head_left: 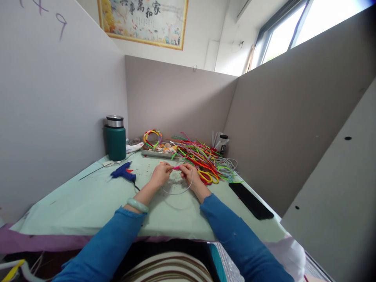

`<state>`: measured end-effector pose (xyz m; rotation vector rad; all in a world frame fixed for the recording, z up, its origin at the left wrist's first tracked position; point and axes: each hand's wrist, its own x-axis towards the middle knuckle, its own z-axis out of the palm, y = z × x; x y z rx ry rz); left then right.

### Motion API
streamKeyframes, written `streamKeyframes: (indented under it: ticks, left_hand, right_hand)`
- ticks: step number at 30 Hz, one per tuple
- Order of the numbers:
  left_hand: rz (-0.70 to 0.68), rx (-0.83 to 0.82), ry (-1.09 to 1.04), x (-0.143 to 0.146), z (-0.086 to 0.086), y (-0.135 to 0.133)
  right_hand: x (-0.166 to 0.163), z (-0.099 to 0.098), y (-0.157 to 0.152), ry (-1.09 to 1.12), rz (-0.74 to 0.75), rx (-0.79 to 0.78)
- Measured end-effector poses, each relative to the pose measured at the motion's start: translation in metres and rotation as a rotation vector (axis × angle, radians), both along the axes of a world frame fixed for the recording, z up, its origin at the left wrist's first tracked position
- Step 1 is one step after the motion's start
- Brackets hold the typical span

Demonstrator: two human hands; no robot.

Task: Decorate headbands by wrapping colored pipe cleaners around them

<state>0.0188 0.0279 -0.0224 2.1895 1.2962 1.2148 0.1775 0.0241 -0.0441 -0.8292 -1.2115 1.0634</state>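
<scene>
My left hand (160, 174) and my right hand (188, 174) meet over the middle of the pale green table cover (88, 203). Both pinch a short pink pipe cleaner (176, 168) held between them. A thin white hoop (179, 190) curves down from my right hand's fingers and rests near the table. Fingers of both hands are closed. A pale jade bangle (137, 205) sits on my left wrist, and blue sleeves cover both forearms.
A blue glue gun (125, 172) lies left of my hands. Behind are a green flask (115, 138), a metal tray (155, 152) of small pieces, and a heap of coloured pipe cleaners (202, 156). A black phone (250, 200) lies right. Grey partitions enclose the table.
</scene>
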Motion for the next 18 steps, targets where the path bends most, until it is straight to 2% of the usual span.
streamKeyframes:
  ticks: [7, 12, 15, 18]
  left_hand:
    - [-0.085, -0.26, -0.197, 0.0017, 0.0017, 0.0006]
    - [-0.159, -0.364, -0.369, 0.0033, 0.0039, -0.0027]
    - [-0.249, -0.456, -0.456, 0.0025, 0.0055, -0.0045]
    - [-0.296, -0.493, -0.481, 0.0022, 0.0054, -0.0053]
  right_hand:
    - [0.0001, -0.0009, 0.0003, -0.002, 0.017, 0.018]
    - [-0.0003, -0.0001, -0.0001, -0.009, 0.017, 0.011]
    - [-0.0007, 0.0008, -0.0011, -0.011, 0.034, 0.009]
    - [-0.0006, 0.0007, -0.0014, -0.007, 0.047, 0.0]
